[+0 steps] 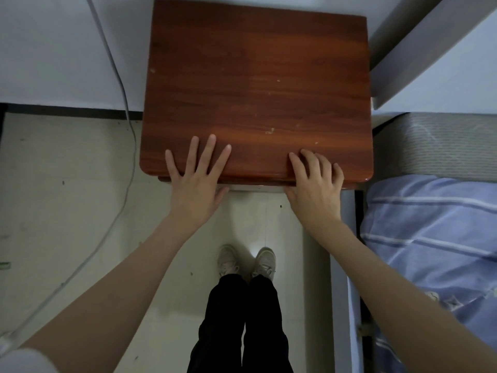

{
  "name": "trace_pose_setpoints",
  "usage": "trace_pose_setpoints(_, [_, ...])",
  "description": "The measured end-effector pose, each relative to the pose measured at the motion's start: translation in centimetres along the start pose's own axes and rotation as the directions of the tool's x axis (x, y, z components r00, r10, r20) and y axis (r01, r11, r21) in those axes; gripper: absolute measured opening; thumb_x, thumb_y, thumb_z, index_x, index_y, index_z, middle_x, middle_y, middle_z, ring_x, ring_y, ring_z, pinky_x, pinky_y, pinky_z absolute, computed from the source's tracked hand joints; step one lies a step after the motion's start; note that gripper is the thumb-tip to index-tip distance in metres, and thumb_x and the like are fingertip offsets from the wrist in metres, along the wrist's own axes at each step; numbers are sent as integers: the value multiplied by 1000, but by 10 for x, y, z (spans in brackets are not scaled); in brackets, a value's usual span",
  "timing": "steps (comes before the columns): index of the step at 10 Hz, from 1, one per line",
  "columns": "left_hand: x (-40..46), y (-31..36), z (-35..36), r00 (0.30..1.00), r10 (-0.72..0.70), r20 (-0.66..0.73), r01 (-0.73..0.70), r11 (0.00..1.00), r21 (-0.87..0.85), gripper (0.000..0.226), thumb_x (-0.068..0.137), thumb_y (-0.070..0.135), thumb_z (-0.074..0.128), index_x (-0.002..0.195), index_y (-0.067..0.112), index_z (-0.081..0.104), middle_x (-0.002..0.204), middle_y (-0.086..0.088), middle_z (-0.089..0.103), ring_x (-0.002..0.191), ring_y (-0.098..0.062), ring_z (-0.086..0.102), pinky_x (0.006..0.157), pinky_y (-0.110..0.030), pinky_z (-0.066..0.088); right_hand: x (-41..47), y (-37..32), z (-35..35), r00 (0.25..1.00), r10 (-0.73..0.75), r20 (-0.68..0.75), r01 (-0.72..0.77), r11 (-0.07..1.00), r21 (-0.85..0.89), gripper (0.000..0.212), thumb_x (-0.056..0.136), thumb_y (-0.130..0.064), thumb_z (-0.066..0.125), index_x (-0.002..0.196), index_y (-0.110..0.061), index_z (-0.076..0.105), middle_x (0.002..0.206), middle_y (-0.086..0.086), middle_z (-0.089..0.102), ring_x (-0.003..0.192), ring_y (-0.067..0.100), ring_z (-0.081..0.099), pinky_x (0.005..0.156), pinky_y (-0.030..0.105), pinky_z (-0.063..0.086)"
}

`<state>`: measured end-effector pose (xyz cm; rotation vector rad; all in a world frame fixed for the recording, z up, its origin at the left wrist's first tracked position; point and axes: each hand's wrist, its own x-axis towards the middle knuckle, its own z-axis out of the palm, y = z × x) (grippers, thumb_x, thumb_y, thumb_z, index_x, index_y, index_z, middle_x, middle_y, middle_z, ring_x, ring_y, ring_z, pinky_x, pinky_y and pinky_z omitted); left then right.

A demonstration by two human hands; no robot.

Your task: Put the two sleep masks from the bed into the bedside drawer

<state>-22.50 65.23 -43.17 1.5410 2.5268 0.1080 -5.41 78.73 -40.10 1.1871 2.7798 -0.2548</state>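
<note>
**Both hands on the front edge of the bedside cabinet**

No sleep mask is in sight from where the person stands; neither hand carries one. The drawer shows only as a pale strip [255, 188] just under the front lip of the red-brown wooden bedside cabinet [255, 84], between the two hands, so it appears closed or nearly so, and I cannot tell what lies inside.

The left hand [197, 181] lies flat with its fingers spread wide apart over the cabinet's front edge, fingertips pointing toward the wall, thumb tucked down near the pale strip. The right hand [316, 184] rests on the same edge nearer the bed, its fingers slightly curled and closer together, draped over the lip. Neither hand is clamped on anything; both simply press on the wood.

To the person's right is the bed, with a blue striped cover [435, 238] and a grey ribbed mattress edge [435, 146] beyond it. A grey bed frame post [317, 265] runs along the bed's side beneath the right forearm. Below the hands, the person's dark trousers [242, 324] and pale shoes [265, 262] stand on the light floor [67, 184]. A white cable [126, 109] trails down the wall and across the floor to the left of the cabinet.
</note>
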Motion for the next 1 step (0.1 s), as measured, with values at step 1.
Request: trace_pose_setpoints(1, [0, -1, -1, 1000, 7, 28, -6, 999, -39, 82, 81, 52, 54, 144, 32, 5, 157, -7, 12, 144, -34, 5, 105, -71, 0, 8, 1, -42, 996, 80, 47, -92, 784, 614, 53, 83, -37, 59, 131, -23, 43, 128, -4, 55, 121, 16, 48, 105, 43, 40])
